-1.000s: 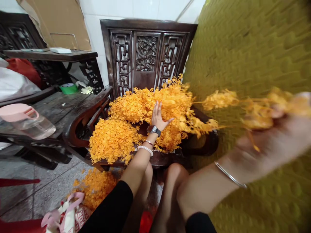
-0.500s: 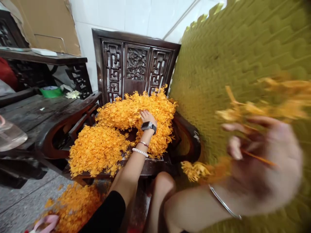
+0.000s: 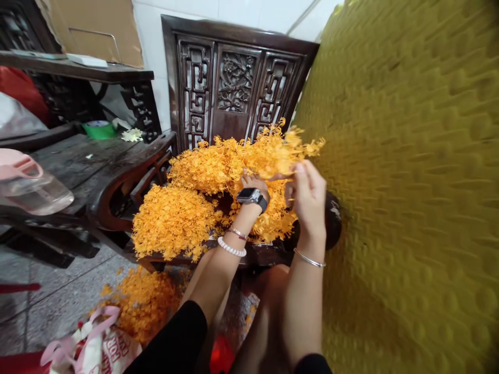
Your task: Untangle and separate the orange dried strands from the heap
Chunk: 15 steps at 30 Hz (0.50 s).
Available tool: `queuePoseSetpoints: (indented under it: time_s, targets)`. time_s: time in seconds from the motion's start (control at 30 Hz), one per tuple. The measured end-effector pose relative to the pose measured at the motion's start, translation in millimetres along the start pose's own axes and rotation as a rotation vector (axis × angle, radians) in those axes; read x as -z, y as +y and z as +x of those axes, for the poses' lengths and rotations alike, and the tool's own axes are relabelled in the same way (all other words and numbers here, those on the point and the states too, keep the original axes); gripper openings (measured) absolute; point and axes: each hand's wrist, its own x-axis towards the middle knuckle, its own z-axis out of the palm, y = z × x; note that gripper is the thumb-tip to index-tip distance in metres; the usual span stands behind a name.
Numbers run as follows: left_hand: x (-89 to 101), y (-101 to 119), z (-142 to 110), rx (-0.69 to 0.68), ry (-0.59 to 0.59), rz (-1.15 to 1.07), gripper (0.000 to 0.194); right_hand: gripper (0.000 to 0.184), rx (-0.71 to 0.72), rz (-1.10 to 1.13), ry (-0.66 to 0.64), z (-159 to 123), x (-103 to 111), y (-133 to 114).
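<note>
A heap of orange artificial flower sprigs (image 3: pixel 183 218) covers the seat of a dark carved wooden chair (image 3: pixel 234 78). My left hand (image 3: pixel 252 182), with a watch and bead bracelets on the wrist, is curled into the top of the heap, its fingers closed round stems. Just to its right, my right hand (image 3: pixel 307 195), with a thin bangle at the wrist, pinches an orange flower sprig (image 3: pixel 290 148) that sticks up above the heap. The two hands nearly touch. My bare knees show below them.
A tall olive-yellow textured panel (image 3: pixel 409 182) fills the right side. At left stands a dark wooden table (image 3: pixel 74 161) with a pink-lidded clear jug (image 3: pixel 27 182) and a green roll (image 3: pixel 97 130). More orange flowers (image 3: pixel 144 301) and a pink-handled bag (image 3: pixel 97 348) lie on the floor.
My right hand swung in from the far right with a sprig and now sits beside my left hand at the heap. My left hand went from spread open to closed.
</note>
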Motion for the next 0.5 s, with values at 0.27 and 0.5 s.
queuePoseSetpoints:
  time_s: [0.27,0.5]
  targets:
    - [65.3,78,-44,-0.453,-0.318,0.202,0.048,0.046,-0.003,0.066,0.437,-14,48,-22]
    - [29.8,73,-47,-0.456,-0.473,0.294,0.040,0.026,0.119,0.213,0.407,-25,62,-23]
